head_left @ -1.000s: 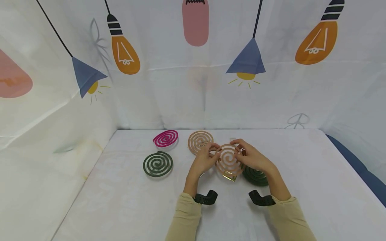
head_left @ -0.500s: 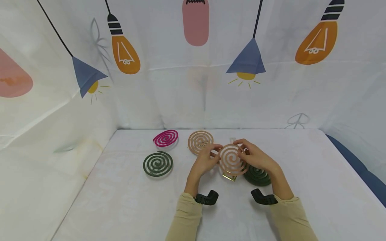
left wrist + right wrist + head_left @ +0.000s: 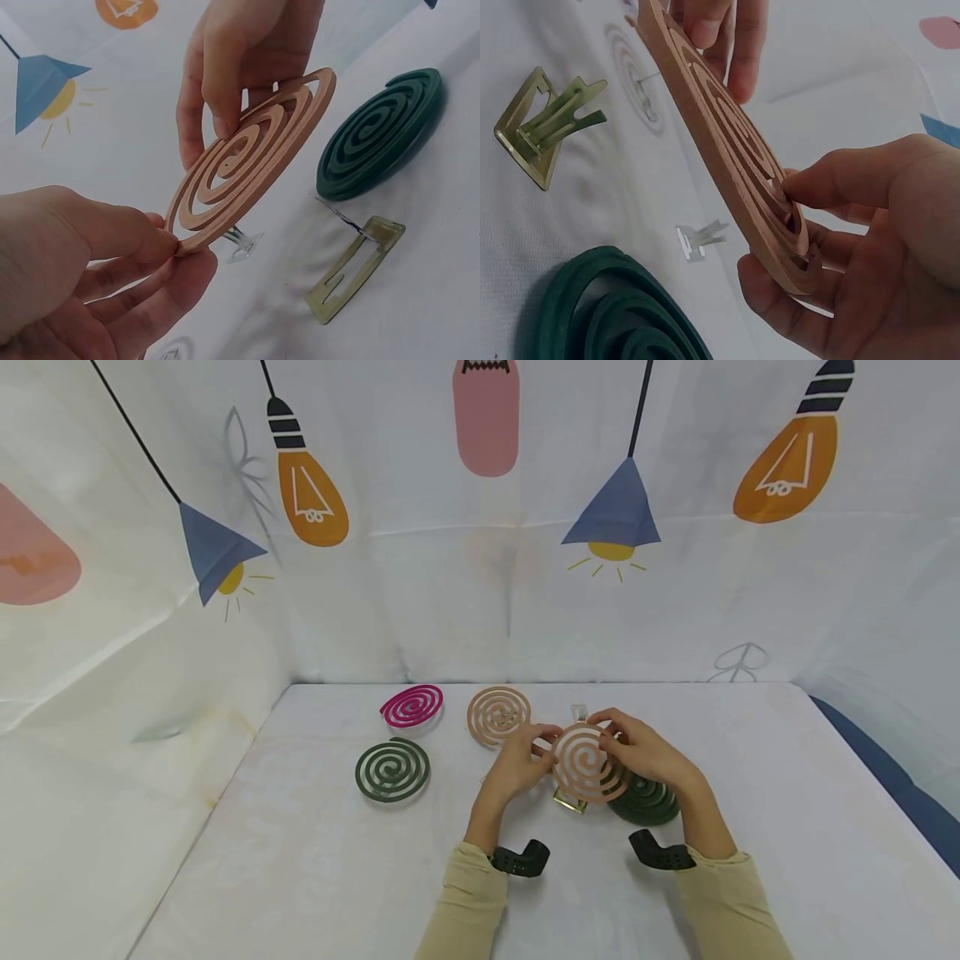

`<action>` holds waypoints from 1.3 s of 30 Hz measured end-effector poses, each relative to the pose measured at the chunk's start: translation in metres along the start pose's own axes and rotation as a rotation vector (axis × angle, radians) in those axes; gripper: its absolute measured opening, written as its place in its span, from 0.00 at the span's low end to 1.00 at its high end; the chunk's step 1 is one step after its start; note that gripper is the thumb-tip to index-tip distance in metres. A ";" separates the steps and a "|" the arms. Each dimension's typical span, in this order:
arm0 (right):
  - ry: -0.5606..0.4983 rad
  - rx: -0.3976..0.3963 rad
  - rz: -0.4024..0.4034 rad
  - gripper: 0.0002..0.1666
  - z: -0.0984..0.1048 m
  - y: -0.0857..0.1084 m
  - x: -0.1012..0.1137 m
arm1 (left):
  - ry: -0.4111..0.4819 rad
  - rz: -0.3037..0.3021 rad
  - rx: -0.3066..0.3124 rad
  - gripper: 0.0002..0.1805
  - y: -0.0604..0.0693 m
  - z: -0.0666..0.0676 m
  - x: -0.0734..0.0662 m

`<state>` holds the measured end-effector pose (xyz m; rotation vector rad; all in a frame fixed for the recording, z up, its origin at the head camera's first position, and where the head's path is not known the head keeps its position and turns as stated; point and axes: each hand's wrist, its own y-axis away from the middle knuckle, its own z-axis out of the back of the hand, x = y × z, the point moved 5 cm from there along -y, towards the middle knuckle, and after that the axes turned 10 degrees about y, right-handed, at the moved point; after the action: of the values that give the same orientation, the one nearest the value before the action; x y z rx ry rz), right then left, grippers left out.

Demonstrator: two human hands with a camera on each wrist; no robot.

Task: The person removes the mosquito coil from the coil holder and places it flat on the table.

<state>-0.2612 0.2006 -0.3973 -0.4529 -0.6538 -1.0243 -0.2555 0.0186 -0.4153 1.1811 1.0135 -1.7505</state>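
Note:
A brown mosquito coil is held up above the table between both hands. My left hand pinches its left edge between thumb and fingers, as the left wrist view shows. On the opposite side my right hand grips the rim, its thumb on the flat face of the spiral in the right wrist view. Below the coil lies a gold metal coil stand with a raised prong. A dark green mosquito coil rests beside that stand, partly covered by the brown coil in the head view.
A second metal stand lies farther back, near the right hand. To the left are a pink coil, a green coil and another brown coil, with something small and metallic at its middle. Lamp-printed cloth hangs behind the table.
Both hands and the brown coil have shifted a little to the right in the head view. The grip of each hand looks about the same. The other coils stay in place.

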 end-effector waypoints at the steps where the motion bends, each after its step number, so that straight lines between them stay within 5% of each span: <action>1: 0.002 0.000 -0.002 0.17 0.001 0.000 0.000 | 0.002 -0.006 0.002 0.20 0.000 -0.001 0.000; 13: 0.034 0.012 -0.023 0.17 0.003 0.005 -0.006 | -0.049 0.042 0.008 0.20 0.002 -0.009 0.002; 39: 0.103 0.062 -0.041 0.15 0.012 0.012 -0.015 | -0.133 -0.036 0.077 0.18 0.000 -0.026 0.001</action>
<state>-0.2590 0.2229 -0.3996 -0.3317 -0.6026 -1.0560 -0.2473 0.0419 -0.4231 1.0829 0.9005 -1.8845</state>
